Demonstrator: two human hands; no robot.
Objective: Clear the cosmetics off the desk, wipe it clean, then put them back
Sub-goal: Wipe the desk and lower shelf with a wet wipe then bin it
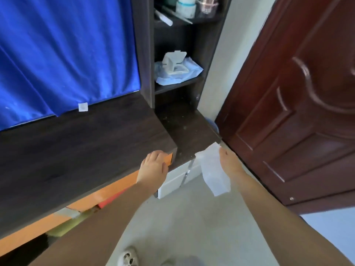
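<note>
Dark table [80, 143] bare, specks on low side | left hand [153, 166] flat at edge | right hand [229, 161] pinching wipe [213, 169] | wiping step; next: spread wipe flat, sweep.

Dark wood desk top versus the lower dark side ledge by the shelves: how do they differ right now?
The dark wood desk top sits higher and is broader; the lower dark side ledge is a narrow step down beside it. The desk top looks free of specks, while the ledge shows pale specks. The left hand rests on the desk top's corner; the right hand holds a white wipe at the ledge's front edge. Both share the same dark wood grain, and no cosmetics stand on either.
</note>
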